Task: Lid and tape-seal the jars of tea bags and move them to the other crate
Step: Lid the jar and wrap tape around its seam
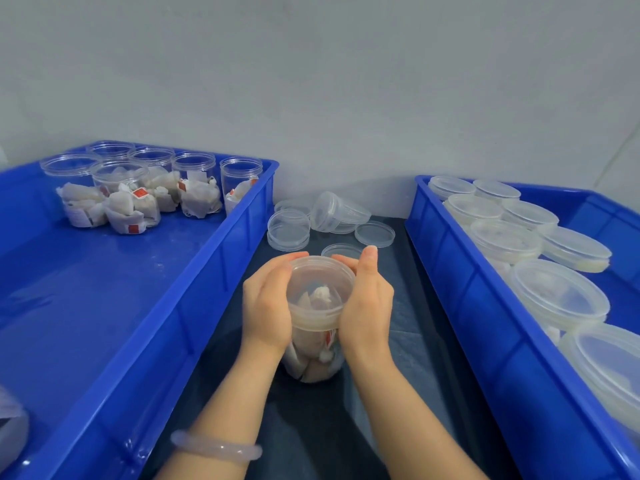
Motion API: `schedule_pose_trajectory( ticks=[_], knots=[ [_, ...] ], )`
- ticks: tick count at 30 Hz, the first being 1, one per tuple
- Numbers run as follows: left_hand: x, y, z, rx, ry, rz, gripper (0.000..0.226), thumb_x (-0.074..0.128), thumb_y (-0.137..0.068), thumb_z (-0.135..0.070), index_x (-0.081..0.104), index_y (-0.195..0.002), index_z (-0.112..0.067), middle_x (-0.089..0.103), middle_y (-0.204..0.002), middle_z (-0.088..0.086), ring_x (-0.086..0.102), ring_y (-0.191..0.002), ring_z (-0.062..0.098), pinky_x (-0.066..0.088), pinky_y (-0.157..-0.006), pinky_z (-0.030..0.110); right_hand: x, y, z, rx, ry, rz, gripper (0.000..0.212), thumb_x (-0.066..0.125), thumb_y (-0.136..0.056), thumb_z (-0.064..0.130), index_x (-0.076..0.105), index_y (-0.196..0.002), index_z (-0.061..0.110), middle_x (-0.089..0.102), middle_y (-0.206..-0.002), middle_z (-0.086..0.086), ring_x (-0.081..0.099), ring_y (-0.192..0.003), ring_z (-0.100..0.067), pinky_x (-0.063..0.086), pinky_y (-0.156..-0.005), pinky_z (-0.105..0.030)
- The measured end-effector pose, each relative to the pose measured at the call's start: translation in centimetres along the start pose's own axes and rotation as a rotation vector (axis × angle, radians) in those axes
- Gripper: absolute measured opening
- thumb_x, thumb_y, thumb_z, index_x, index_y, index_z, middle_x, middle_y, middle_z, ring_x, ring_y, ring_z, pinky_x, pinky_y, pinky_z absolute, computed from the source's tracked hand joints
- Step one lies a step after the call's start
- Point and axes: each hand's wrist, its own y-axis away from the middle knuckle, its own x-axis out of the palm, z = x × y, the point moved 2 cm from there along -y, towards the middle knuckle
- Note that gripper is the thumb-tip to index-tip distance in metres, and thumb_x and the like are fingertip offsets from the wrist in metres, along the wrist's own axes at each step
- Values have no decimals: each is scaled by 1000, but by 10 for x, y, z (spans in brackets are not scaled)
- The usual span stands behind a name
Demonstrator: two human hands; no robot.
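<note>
The clear plastic jar of tea bags (313, 358) stands upright on the dark mat (408, 341) at lower centre of the frame, between the two blue crates. A translucent lid (320, 292) sits on its mouth.

Grip: the left hand (268, 303) and right hand (367, 303) are both curled round the lid rim from opposite sides, with fingertips reaching over the far edge. Neither hand holds the jar body, which shows below the palms. Whether the lid is fully seated cannot be told.

Handling, as judged:
- The jar is likely light; its load is soft paper bags.
- The thin wall may flex under a hard squeeze.
- Smooth plastic may slip; hold the body low while working the lid.
- For tape-sealing, hold below the lid seam so that it stays exposed.

Unlidded jars (197, 185) stand in the left crate (214, 271), upper left. Lidded jars (557, 299) fill the right crate (485, 306). Spare lids (289, 230) lie on the mat just above the hands.
</note>
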Motion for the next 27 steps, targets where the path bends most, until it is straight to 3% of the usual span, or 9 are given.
schedule_pose_trajectory(
  ticks=[3, 5, 8, 12, 15, 18, 23, 25, 27],
  knots=[
    [12, 3, -28, 79, 39, 54, 26, 50, -76, -22, 73, -84, -17, 75, -84, 0, 69, -85, 11, 51, -70, 18, -10, 9, 28, -81, -88, -28, 50, 32, -101, 41, 72, -88, 14, 74, -81, 0, 69, -78, -8, 48, -65, -12],
    [30, 2, -52, 104, 93, 100, 25, 50, -73, -22, 75, -77, -20, 75, -85, 2, 69, -88, 15, 51, -74, 21, -22, 10, 56, -142, -139, -63, 47, 35, -101, 38, 71, -79, 18, 73, -75, 3, 67, -70, -4, 46, -60, -10],
    [65, 3, -84, 104, 138, 197, 28, 49, -72, -24, 76, -69, -22, 75, -84, 2, 68, -92, 20, 51, -79, 29, -47, 8, 98, -226, -151, -93, 44, 46, -98, 31, 62, -68, 2, 64, -63, -9, 58, -60, -5, 46, -54, -14],
    [120, 9, -109, 36, 208, 341, 27, 50, -71, -26, 77, -68, -24, 74, -83, 3, 69, -90, 23, 52, -84, 42, -88, -3, 143, -279, -66, -136, 32, 50, -80, 29, 59, -67, 2, 59, -66, -1, 55, -64, -12, 48, -60, -25],
    [166, 12, -122, 83, 213, 373, 24, 50, -73, -22, 73, -67, -20, 72, -72, -4, 67, -80, 17, 52, -76, 34, -122, -25, 171, -307, 4, -190, 19, 50, -68, 28, 64, -64, 16, 65, -72, 0, 62, -79, -20, 50, -79, -39],
    [213, 14, -126, 127, 227, 421, 22, 48, -74, -23, 69, -70, -22, 68, -67, -11, 63, -75, 11, 49, -74, 28, -160, -48, 192, -377, 42, -249, 18, 50, -64, 23, 68, -64, 20, 68, -64, 6, 64, -75, -15, 50, -79, -35],
    [288, 21, -102, 99, 139, 619, 28, 45, -78, -27, 68, -91, -18, 67, -95, -3, 58, -99, 17, 46, -96, 35, -225, -80, 191, -447, 130, -362, 22, 48, -73, 15, 69, -72, 23, 64, -55, 15, 61, -60, 1, 46, -60, -15],
    [309, 25, -76, 35, 39, 723, 27, 46, -93, -20, 66, -106, -9, 65, -112, 10, 57, -104, 24, 43, -100, 38, -249, -92, 176, -412, 234, -413, 29, 46, -81, 3, 66, -75, 23, 65, -55, 18, 59, -60, 4, 45, -62, -14],
    [320, 30, -50, 48, -140, 806, 26, 39, -100, -15, 63, -106, -6, 64, -114, 17, 57, -104, 29, 41, -95, 36, -271, -101, 154, -368, 306, -451, 34, 44, -82, -4, 67, -75, 21, 66, -59, 18, 58, -63, 7, 43, -66, -13]
  ],
)
